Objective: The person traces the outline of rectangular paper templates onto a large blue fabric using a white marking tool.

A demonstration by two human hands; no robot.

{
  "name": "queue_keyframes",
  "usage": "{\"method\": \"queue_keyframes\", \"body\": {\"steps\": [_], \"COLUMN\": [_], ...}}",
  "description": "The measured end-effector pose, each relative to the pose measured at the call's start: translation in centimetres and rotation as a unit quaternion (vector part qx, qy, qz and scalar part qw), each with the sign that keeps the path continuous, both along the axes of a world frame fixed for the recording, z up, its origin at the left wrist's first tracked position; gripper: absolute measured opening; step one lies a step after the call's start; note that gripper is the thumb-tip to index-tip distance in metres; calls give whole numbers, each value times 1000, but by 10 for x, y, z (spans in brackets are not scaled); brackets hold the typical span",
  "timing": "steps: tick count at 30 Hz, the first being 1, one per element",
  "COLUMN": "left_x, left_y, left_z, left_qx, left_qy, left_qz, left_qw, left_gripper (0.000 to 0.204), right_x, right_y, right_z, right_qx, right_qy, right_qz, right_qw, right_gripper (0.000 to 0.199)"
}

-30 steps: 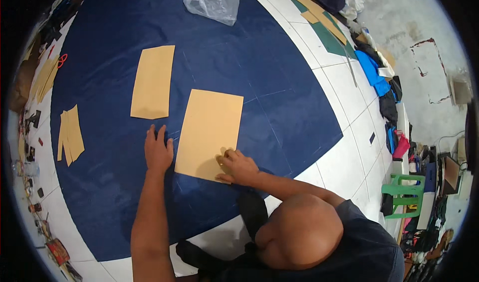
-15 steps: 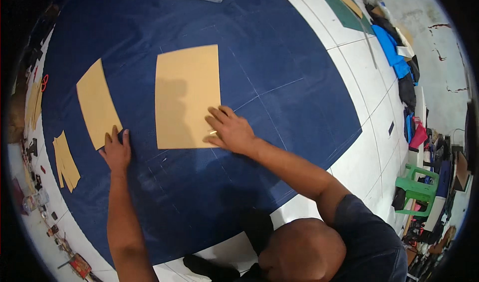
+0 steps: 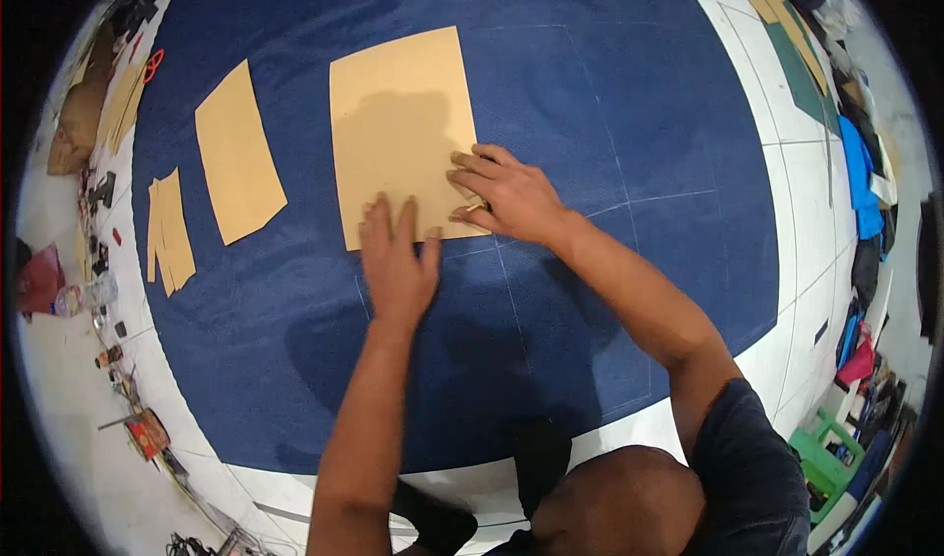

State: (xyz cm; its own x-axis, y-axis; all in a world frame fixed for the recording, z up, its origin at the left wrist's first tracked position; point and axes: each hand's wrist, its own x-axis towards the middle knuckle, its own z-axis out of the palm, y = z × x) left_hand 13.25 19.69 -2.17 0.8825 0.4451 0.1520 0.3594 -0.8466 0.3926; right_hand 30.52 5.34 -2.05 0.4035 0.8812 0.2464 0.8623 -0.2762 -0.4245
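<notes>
A large tan card pattern piece lies flat on dark blue fabric marked with thin white lines. My left hand rests on its near edge with fingers spread and nothing in them. At the piece's lower right corner, my right hand presses down with bent fingers. A small pale piece shows between its thumb and fingers; its kind is too small to make out. Left of the large piece lies a narrower tan pattern piece, and beyond it several thin tan strips.
Red-handled scissors lie at the fabric's far left edge. Along the left stand a clear bottle and small tools. On the right are a green plastic stool, blue cloth and a green mat with card strips on white tiles.
My left hand has left the narrower pattern piece and moved right onto the large one's near edge. My right hand stays at that piece's right corner. The view has shifted.
</notes>
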Motion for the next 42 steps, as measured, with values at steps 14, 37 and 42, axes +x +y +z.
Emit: {"method": "queue_keyframes", "body": {"steps": [14,37,42], "left_x": [-11,-14,-14], "left_y": [-31,-32,-28], "left_z": [-12,-17,-18], "left_qx": [-32,-31,-47], "left_qy": [16,7,-11], "left_qz": [63,41,45], "left_qw": [997,999,998], "left_gripper": [60,59,62], "right_x": [-19,-14,-12], "right_y": [-27,-43,-41], "right_z": [15,17,20], "right_qx": [-26,-77,-77], "right_qy": [9,14,28], "right_qz": [4,2,4], "right_qw": [1000,997,997], "right_gripper": [35,44,47]}}
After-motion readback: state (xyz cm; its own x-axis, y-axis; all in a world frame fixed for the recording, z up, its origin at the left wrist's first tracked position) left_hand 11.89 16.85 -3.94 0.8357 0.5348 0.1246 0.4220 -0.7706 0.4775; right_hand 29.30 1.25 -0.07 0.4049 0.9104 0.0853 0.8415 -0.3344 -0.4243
